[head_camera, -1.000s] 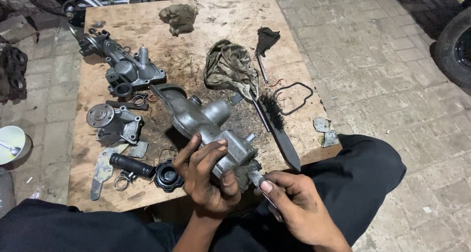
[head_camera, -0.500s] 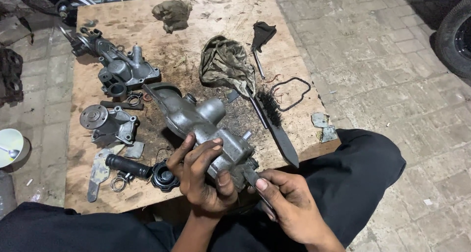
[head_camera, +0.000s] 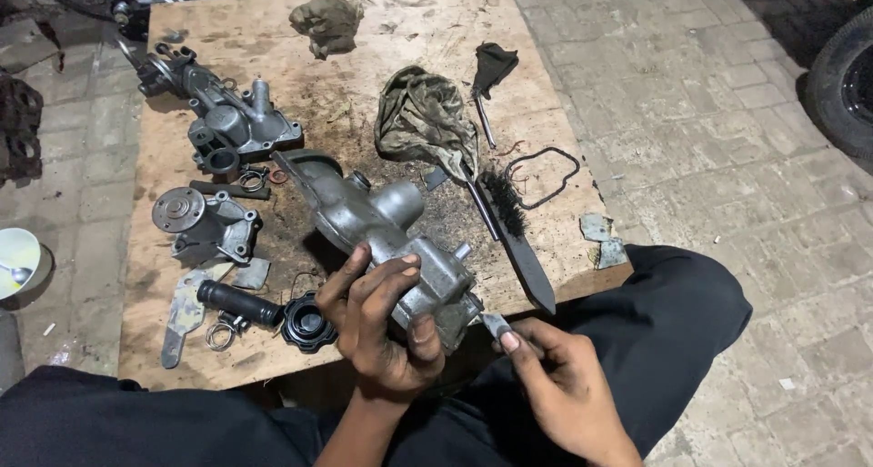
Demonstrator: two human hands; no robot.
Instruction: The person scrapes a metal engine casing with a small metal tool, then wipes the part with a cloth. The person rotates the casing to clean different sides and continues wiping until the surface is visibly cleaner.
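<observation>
Left hand (head_camera: 386,326) still clamped on long grey cast-metal housing (head_camera: 382,226); right hand (head_camera: 555,376) pinching small flat metal scraper blade (head_camera: 497,325), now drawn slightly off housing's end face.

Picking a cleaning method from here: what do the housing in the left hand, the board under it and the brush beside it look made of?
The housing looks like cast metal, probably aluminium: dull grey, rough, grime-streaked. The left hand grips its near end. The board looks like plywood or similar wood sheet: pale, stained, worn bare. The brush has dark bristles, likely wire, though that is unclear; its dark handle could be wood or plastic.
</observation>
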